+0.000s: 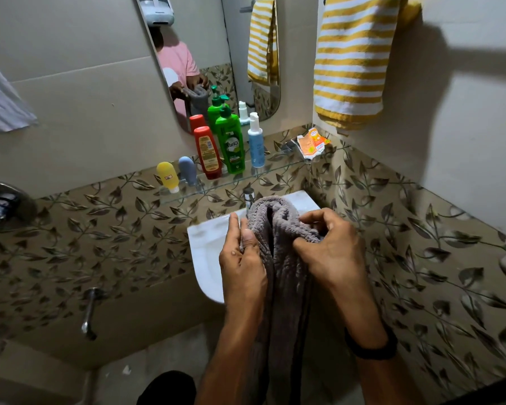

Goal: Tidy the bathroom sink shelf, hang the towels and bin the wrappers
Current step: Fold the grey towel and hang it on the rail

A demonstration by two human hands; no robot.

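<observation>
Both forearms rise from the lower edge of the view and meet over the front of the white sink. The left hand shows its back to the camera. Its thumb lies flat along the left fold of the grey towel and its fingers sit upright behind the cloth, so the fold is clamped between them. The right hand is turned inward. Its fingers curl over the right fold and its thumb digs into the pile, bunching the cloth. A black band circles the right wrist.

The grey towel is held doubled over, with its top level with the tap. The rest hangs straight down between the forearms.

On the glass shelf five bottles stand upright in a row. Crumpled orange wrappers lie at the shelf's right end. A yellow-striped towel hangs on the right wall.
</observation>
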